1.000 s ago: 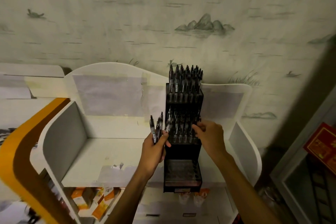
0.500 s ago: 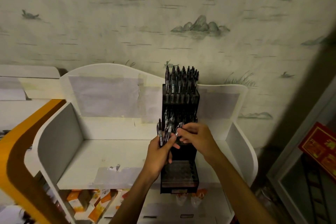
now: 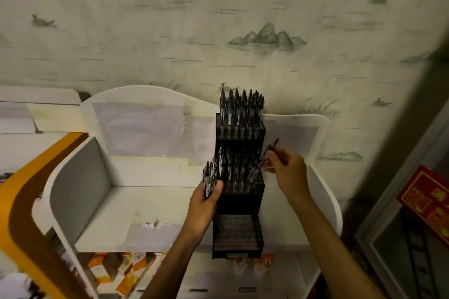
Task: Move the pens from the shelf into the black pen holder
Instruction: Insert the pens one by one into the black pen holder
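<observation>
Left hand [image 3: 204, 201] gripping bundle of pens [image 3: 211, 177] just left of black pen holder [image 3: 239, 192] | right hand [image 3: 285, 167] pinching single pen [image 3: 271, 148] at holder's right edge, tilted | holder standing on white shelf [image 3: 116, 213], upper and middle tiers filled.

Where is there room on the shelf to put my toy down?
The white shelf has a bare stretch of floor between its grey left wall and the black pen holder. It is crowded at the holder, where the left hand and right hand hold pens.
</observation>
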The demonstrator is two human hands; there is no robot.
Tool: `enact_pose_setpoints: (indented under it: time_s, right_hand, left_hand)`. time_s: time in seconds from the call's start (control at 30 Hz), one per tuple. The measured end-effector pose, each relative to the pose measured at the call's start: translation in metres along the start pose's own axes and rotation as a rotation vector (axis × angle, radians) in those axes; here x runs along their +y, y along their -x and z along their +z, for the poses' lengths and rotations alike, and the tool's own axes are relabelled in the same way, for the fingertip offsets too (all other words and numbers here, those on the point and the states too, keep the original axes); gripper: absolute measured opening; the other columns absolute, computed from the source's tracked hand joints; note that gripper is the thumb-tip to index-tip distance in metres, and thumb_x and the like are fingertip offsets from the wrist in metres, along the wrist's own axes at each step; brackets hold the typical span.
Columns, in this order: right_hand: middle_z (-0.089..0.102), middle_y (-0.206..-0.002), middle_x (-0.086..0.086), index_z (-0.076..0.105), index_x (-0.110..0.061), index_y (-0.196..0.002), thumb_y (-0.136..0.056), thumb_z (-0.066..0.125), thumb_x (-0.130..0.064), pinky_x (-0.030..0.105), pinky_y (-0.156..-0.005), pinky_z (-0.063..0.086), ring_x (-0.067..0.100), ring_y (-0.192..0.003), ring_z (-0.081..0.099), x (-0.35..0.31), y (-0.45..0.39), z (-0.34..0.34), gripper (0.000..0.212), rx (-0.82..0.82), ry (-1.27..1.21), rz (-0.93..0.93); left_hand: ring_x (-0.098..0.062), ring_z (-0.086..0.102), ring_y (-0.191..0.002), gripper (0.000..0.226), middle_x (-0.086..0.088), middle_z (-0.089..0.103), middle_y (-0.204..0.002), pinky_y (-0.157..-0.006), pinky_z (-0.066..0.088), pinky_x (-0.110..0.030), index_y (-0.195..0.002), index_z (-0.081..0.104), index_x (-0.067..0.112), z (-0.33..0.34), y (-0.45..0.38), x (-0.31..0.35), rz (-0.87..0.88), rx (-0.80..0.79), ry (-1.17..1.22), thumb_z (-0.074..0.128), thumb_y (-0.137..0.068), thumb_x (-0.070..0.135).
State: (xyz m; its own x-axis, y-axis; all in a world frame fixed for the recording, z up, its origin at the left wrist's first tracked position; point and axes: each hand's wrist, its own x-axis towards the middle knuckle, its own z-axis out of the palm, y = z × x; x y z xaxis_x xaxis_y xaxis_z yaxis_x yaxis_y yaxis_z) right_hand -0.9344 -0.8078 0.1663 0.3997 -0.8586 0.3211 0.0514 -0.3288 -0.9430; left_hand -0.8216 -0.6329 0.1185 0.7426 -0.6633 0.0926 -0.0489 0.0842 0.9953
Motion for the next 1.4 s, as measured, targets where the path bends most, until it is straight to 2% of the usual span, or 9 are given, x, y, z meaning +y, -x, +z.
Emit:
enact_pose_setpoints:
  time_s: [0.07,0.1,0.17,0.43,0.73,0.9,1.13,1.23,1.4]
  right_hand:
    - [0.072,-0.085,-0.002,0.068,-0.013,-0.099,-0.094,0.063,-0.014,0.03,-0.072,0.059,0.011,-0.073,0.071,-0.003,-0.004,-0.005,0.007,0.039,0.071,-0.096]
    - [0.072,-0.085,-0.004,0.067,-0.015,-0.098,-0.094,0.063,-0.014,0.029,-0.072,0.059,0.009,-0.073,0.07,-0.005,-0.006,-0.007,0.006,0.05,0.1,-0.139]
    - [0.071,-0.084,-0.005,0.067,-0.017,-0.098,-0.093,0.064,-0.014,0.028,-0.073,0.059,0.009,-0.074,0.07,-0.006,-0.008,-0.009,0.007,0.05,0.15,-0.198]
    - [0.071,-0.083,0.0,0.071,-0.011,-0.098,-0.092,0.066,-0.014,0.033,-0.075,0.059,0.013,-0.075,0.069,0.009,-0.009,-0.003,0.009,0.009,0.341,-0.279]
    - [0.07,-0.074,0.005,0.072,-0.008,-0.089,-0.093,0.064,-0.015,0.026,-0.067,0.053,0.016,-0.068,0.067,0.015,-0.003,0.003,0.011,-0.026,0.472,-0.308]
    - [0.071,-0.074,0.005,0.073,-0.007,-0.088,-0.094,0.063,-0.016,0.012,-0.059,0.041,0.015,-0.065,0.064,0.013,-0.005,0.004,0.014,-0.037,0.547,-0.311]
    - [0.073,-0.081,0.009,0.073,-0.006,-0.095,-0.093,0.064,-0.016,0.044,-0.074,0.059,0.022,-0.073,0.07,0.016,-0.012,0.001,0.014,-0.065,0.515,-0.252]
    - [0.073,-0.077,0.007,0.073,-0.005,-0.09,-0.094,0.062,-0.016,0.046,-0.072,0.059,0.019,-0.07,0.07,0.017,-0.016,-0.001,0.016,-0.067,0.521,-0.218]
    - [0.072,-0.079,0.007,0.071,-0.006,-0.089,-0.094,0.062,-0.017,0.035,-0.07,0.056,0.019,-0.071,0.068,0.016,-0.007,0.003,0.014,-0.147,0.627,-0.26]
  left_hand:
    - [-0.041,0.053,-0.084,0.032,-0.026,0.055,-0.09,-0.075,0.044,-0.057,-0.115,0.06,0.003,-0.003,0.001,0.003,0.008,0.0,0.03,0.052,-0.102,0.03]
    - [-0.044,0.051,-0.065,0.033,-0.023,0.055,-0.076,-0.059,0.044,-0.056,-0.114,0.061,0.003,-0.006,0.001,0.004,0.01,0.001,0.018,0.051,-0.102,0.032]
    - [-0.013,0.041,-0.043,0.031,0.002,0.05,-0.05,-0.043,0.037,-0.027,-0.108,0.068,0.015,-0.012,-0.001,-0.001,0.017,0.011,-0.032,0.049,-0.101,0.038]
    - [-0.007,0.029,-0.041,0.026,0.002,0.037,-0.052,-0.039,0.025,-0.018,-0.111,0.062,0.015,-0.019,-0.006,-0.007,-0.025,0.028,0.015,0.043,-0.106,0.031]
    - [-0.006,0.033,-0.042,0.029,0.007,0.041,-0.053,-0.041,0.029,-0.016,-0.107,0.062,0.016,-0.018,0.001,-0.011,-0.025,0.007,-0.046,0.043,-0.105,0.037]
    - [0.001,0.045,-0.044,0.028,0.018,0.051,-0.052,-0.044,0.034,-0.011,-0.106,0.062,0.014,-0.014,0.004,-0.004,-0.027,-0.009,-0.032,0.043,-0.105,0.035]
    - [0.001,0.045,-0.045,0.027,0.017,0.051,-0.053,-0.045,0.033,-0.011,-0.105,0.064,0.016,-0.014,0.005,0.001,-0.014,-0.003,-0.011,0.045,-0.105,0.035]
    - [-0.002,0.036,-0.044,0.028,0.013,0.044,-0.053,-0.044,0.03,-0.012,-0.103,0.064,0.016,-0.014,0.006,0.001,0.004,-0.007,0.017,0.045,-0.104,0.036]
    - [0.002,0.047,-0.047,0.027,0.018,0.053,-0.054,-0.049,0.033,-0.013,-0.105,0.066,0.018,-0.017,0.004,-0.001,0.012,0.009,-0.02,0.045,-0.104,0.036]
